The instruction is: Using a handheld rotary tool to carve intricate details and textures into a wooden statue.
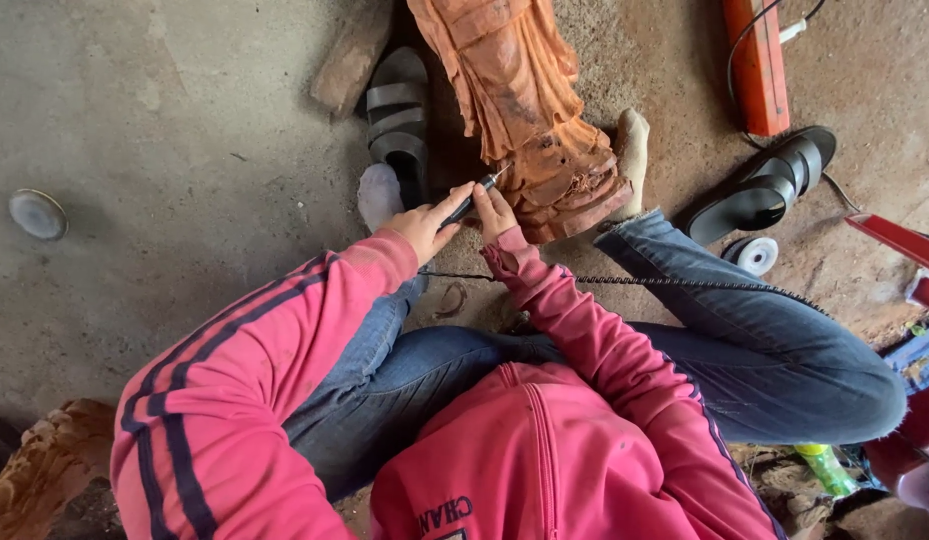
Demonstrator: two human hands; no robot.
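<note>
From the head camera, the person sits on the concrete floor [165, 150] with a reddish wooden statue [530, 110] lying between their socked feet, its carved base toward them. The left hand [420, 222] is closed around the dark handpiece of a rotary carving tool [473, 198], gripped like a pen, and its tip meets the statue's base at the near left edge. The right hand [497, 212] rests just beside it, fingers curled against the tool's shaft and the wood — steadying rather than gripping, as far as can be seen. A coiled cable [685, 282] runs from under the wrists across the jeans. To carve well here, I judge the tip should be kept at a shallow angle with light pressure, both wrists braced on the knees and the statue pinned by the feet — a slip would gouge the fine detail. Black sandals [400, 115] and a roll of tape [755, 254] lie nearby.
</note>
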